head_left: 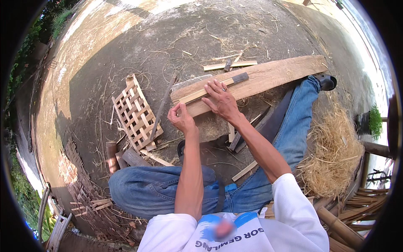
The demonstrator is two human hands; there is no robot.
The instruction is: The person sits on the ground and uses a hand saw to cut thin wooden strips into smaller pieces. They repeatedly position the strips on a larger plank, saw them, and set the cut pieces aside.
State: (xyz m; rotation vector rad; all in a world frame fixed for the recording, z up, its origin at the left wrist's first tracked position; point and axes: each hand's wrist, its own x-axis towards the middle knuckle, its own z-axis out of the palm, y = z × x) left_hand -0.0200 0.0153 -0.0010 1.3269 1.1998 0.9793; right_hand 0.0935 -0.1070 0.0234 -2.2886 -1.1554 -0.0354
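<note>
A pale bamboo strip (194, 96) lies lengthwise on a long wooden board (277, 75) in front of me. My left hand (181, 119) pinches the strip's near left end between thumb and fingers. Flat on its middle rests my right hand (222, 101), fingers stretched out and thumb apart. A dark, blunt piece (240, 77) shows at the strip's far end; whether it is joined to the strip I cannot tell. Left of the board lies an open-weave bamboo panel (135, 111), with a thin dark rod (161, 109) beside it.
Just beyond the board are another bamboo piece (243, 63) and a small dark block (228, 65). My legs in jeans (289, 122) flank the work. A heap of shavings (331, 151) sits at right, bamboo poles (340, 227) at lower right, cut wood (134, 158) at left.
</note>
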